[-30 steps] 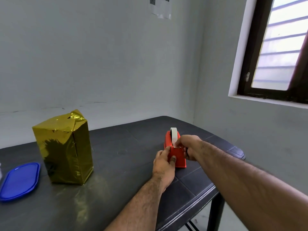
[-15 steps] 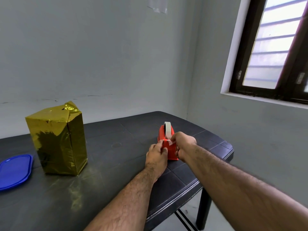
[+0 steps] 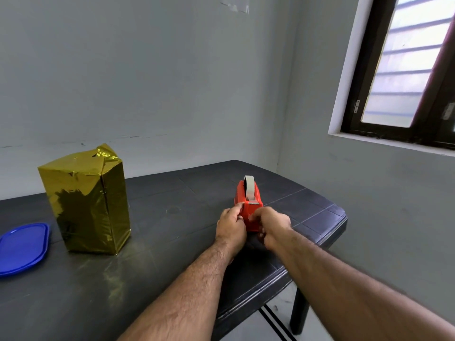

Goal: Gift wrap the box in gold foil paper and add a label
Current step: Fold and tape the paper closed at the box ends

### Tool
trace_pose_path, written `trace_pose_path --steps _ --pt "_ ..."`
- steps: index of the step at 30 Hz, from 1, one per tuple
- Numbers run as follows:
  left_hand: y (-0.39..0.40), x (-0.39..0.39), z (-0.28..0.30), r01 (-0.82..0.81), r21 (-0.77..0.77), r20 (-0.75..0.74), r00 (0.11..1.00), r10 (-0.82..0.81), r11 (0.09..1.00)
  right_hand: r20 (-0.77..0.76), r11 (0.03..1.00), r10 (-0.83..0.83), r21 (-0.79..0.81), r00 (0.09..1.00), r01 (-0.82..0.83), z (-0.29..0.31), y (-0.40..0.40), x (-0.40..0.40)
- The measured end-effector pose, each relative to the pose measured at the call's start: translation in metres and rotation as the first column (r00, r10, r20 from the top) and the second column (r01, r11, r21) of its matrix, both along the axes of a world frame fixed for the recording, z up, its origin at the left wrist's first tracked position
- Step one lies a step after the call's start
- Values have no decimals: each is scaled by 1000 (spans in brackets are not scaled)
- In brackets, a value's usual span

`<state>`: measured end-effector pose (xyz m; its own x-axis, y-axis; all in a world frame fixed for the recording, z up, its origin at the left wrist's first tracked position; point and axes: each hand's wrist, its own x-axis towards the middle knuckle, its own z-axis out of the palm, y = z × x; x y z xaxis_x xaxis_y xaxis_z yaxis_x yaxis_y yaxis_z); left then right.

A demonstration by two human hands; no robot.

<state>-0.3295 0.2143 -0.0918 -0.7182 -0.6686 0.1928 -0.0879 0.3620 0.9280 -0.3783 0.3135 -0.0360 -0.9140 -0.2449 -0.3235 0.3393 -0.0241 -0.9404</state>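
Both hands on red tape dispenser (image 3: 250, 205): left hand (image 3: 231, 226) grip holds it, right hand (image 3: 270, 225) grip unclear; no legible writing

A blue plastic lid (image 3: 23, 247) lies flat at the left edge of the dark tabletop (image 3: 157, 274). Grey walls meet in a corner behind. A dark-framed window (image 3: 403, 70) sits high on the right wall, and a paper (image 3: 235, 4) hangs at the top.

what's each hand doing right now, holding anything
Left hand: holds the near end of the red tape dispenser, steadying it.
Right hand: fingers curled at the dispenser's front, apparently pinching tape; the tape itself cannot be made out.
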Motion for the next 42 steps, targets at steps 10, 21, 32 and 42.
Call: trace_pose_path --steps 10,21,32,42 --pt "12 60 41 159 605 -472 861 191 780 -105 938 181 -279 978 -204 57 1 29" --pt "-29 170 149 37 373 -394 911 123 927 -257 823 386 -337 886 -456 111 -51 107" --pt "-88 287 185 -221 315 -387 858 337 923 -675 895 291 -60 678 -443 147 -123 183" --pt "-131 331 184 -91 353 -338 915 218 931 -334 537 842 449 424 -714 170 -186 178"
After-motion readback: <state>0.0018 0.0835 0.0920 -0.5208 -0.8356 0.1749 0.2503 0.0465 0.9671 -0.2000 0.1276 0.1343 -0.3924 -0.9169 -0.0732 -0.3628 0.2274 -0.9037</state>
